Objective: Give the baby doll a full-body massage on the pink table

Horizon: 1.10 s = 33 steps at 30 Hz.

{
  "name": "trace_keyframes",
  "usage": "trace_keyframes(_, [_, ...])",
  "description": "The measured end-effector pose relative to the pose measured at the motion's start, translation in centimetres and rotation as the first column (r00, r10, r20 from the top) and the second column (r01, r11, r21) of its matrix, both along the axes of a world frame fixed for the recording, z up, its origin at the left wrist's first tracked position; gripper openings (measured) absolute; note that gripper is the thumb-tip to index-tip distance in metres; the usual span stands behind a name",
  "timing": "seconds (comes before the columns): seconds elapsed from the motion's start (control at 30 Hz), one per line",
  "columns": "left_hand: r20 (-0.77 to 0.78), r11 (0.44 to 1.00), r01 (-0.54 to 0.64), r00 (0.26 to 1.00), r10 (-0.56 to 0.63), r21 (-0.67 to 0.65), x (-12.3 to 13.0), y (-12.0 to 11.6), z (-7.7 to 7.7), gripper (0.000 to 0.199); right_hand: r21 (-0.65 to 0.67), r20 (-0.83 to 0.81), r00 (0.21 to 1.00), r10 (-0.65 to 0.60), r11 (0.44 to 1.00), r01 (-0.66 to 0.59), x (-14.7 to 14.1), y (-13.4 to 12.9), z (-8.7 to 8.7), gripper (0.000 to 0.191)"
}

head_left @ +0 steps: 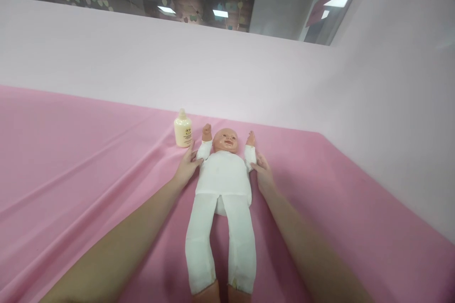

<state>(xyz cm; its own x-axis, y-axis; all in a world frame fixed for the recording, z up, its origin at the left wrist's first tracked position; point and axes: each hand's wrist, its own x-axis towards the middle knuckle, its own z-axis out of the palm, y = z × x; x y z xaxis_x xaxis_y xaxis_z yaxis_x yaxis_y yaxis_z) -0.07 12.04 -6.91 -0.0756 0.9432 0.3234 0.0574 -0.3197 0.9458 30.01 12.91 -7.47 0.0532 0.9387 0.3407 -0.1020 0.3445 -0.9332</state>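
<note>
A baby doll (223, 173) with a white cloth body lies face up, its head away from me and both arms raised. My left hand (187, 165) is at the doll's arm on the left, thumb on the near side of the sleeve and fingers partly behind it. On the other side, my right hand (263, 170) grips the doll's other upper arm in the same way. A pale yellow bottle (183, 131) with a rounded cap stands upright just beyond my left fingertips.
Pink cloth (106, 161) covers the surface, with long folds on the left. Behind it rises a white wall (159, 66), continuing along the right side. Windows above it show ceiling lights and heart-shaped decorations.
</note>
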Motion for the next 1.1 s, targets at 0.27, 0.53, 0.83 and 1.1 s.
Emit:
trace_keyframes(0.27, [0.442,0.976,0.152,0.895,-0.067,-0.158,0.0,-0.6,1.2,0.084,-0.155,-0.355,0.935,0.002,0.986,-0.061,0.1,0.1,0.3,0.042])
trace_keyframes(0.53, [0.368,0.98,0.065,0.93,0.01,-0.19,0.4,-0.4,1.2,0.044,-0.251,-0.385,0.923,0.023,0.96,-0.128,-0.2,-0.7,0.6,0.018])
trace_keyframes(0.83, [0.164,0.992,0.039,0.986,-0.019,-0.118,-0.1,0.1,0.6,0.029,-0.189,-0.282,0.947,0.153,0.959,-0.211,-0.1,-0.4,0.2,0.018])
trace_keyframes(1.1, [0.278,0.982,0.123,0.957,-0.079,-0.145,-0.1,-0.4,0.8,0.046,-0.177,-0.223,0.972,0.068,0.978,-0.109,0.1,-0.1,0.2,0.026])
